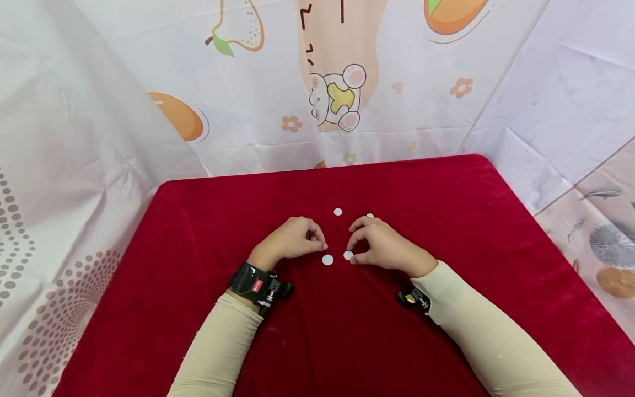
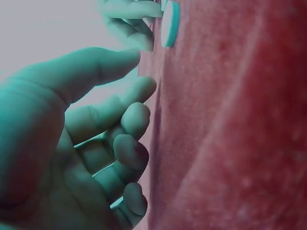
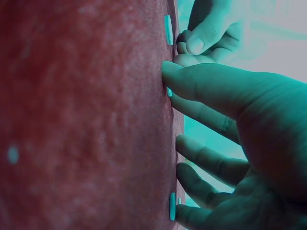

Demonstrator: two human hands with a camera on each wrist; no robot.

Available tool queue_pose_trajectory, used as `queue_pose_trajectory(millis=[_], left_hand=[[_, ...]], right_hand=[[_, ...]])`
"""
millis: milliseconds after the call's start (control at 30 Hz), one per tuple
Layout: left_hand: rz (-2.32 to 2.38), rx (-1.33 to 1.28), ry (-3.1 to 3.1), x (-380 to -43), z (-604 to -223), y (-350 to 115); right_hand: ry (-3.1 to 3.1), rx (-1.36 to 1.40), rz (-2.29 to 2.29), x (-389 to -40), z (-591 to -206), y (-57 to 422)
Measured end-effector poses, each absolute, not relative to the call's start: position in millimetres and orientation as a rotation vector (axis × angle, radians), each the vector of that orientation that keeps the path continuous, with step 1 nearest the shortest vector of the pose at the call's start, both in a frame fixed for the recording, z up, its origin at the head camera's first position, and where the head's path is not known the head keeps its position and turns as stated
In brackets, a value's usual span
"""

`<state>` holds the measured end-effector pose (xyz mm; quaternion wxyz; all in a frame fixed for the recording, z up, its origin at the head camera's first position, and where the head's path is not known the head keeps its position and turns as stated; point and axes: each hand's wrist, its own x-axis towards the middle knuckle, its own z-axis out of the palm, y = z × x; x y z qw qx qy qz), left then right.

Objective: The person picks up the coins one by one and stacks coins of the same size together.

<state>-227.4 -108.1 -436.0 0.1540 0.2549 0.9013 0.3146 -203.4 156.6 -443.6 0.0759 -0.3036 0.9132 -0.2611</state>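
Between the thumb and index finger of my right hand (image 1: 389, 246) is a small white disc (image 1: 348, 255) lying on the red cloth. The right wrist view shows that disc (image 3: 169, 91) mostly covered by the thumb, its edge between the two fingertips. My left hand (image 1: 296, 238) hovers low, fingers loosely bent, holding nothing. In the left wrist view a gap separates its thumb from the index finger (image 2: 144, 88). Just in front of those fingertips lies a second white disc (image 1: 328, 259), apart from the hand and seen nearly edge-on in the left wrist view (image 2: 170, 25).
Farther back lies another white disc (image 1: 338, 212). One more disc (image 1: 370, 215) shows partly behind the right hand's knuckles. A red cloth (image 1: 342, 342) with slight wrinkles covers the table. A printed white curtain (image 1: 248, 105) hangs along the table's far edge.
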Motion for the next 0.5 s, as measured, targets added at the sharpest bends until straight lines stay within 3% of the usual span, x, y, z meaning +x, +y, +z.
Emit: queue_pose_trajectory(millis=[500], left_hand=[[0.844, 0.680, 2.733, -241, -407, -92]], right_hand=[[2.729, -0.929, -0.796, -205, -443, 159]])
